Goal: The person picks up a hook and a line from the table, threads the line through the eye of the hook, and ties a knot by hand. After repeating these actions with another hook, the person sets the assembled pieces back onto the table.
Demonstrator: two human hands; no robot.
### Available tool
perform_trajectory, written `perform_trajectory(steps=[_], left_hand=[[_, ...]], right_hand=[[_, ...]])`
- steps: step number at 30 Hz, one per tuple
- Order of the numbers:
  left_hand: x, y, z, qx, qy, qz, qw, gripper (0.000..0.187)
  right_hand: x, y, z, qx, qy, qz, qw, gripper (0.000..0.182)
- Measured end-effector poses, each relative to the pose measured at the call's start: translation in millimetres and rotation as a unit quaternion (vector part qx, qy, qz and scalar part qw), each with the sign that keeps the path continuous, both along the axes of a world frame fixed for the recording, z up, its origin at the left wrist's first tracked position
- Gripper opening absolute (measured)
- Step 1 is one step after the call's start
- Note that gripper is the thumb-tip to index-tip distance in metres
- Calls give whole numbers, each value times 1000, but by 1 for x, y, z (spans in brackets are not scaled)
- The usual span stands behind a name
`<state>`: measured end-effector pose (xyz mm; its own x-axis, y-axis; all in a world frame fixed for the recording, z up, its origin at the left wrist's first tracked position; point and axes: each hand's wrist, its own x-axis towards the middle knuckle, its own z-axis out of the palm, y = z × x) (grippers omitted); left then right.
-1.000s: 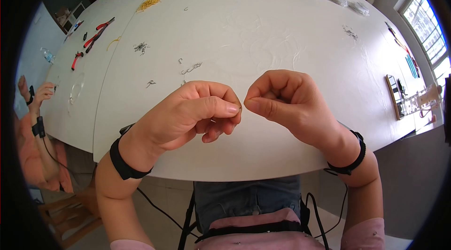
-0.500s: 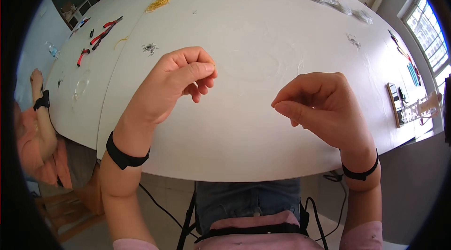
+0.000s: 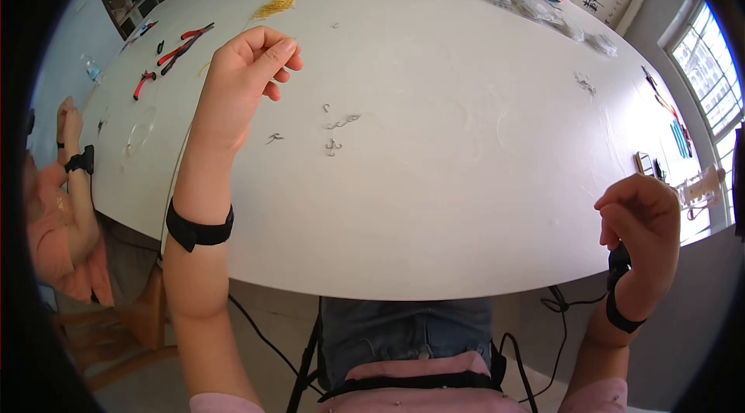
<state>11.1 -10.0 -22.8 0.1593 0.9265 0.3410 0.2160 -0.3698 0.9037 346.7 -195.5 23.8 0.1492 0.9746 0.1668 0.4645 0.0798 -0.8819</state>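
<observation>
Co-worker at the far left: a person in an orange top [image 3: 46,235] sits at the table edge with forearms raised, well apart from the wearer's hands.
Tools: red-handled pliers [image 3: 185,42] lie on the round white table [image 3: 434,203], beyond the left hand.
Left hand [image 3: 244,76]: raised over the table's left part, thumb and forefinger pressed together as if pinching something very fine; what they hold is too thin to make out.
Small metal hooks [image 3: 335,132]: about 4 bent wire pieces lie loose on the table, near the left hand and to its right.
Right hand [image 3: 640,215]: out past the table's right edge, fingers curled and closed; whether it grips anything cannot be told.
Step in hand: judging by the wide spread of the 2 hands, a fine line appears to be drawn taut between them.
Next move: likely bringing both pinches together over the hooks, keeping the tension even.
</observation>
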Motion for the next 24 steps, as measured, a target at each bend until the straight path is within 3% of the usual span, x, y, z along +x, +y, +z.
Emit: perform_trajectory(steps=[4, 7, 9, 16, 20, 24], left_hand=[[-5, -4, 6, 63, 72, 60, 994, 16], [-11, -15, 20, 61, 10, 19, 998, 14], [-12, -30, 30, -2, -79, -34, 996, 12], [-29, -87, 40, 16, -82, -67, 994, 11], [-52, -104, 24, 9, -79, -37, 996, 15], [-71, -118, 13, -28, -117, -17, 993, 11]], right_hand=[[34, -27, -3, -4, -39, -30, 999, 8], [73, -41, -7, -40, -125, -68, 989, 7], [99, -47, -17, -19, -120, -103, 987, 6], [162, -82, -34, -29, -102, -232, 967, 5], [198, -102, -46, 2, -175, -195, 965, 4], [223, -118, -56, 31, -233, -272, 933, 4]])
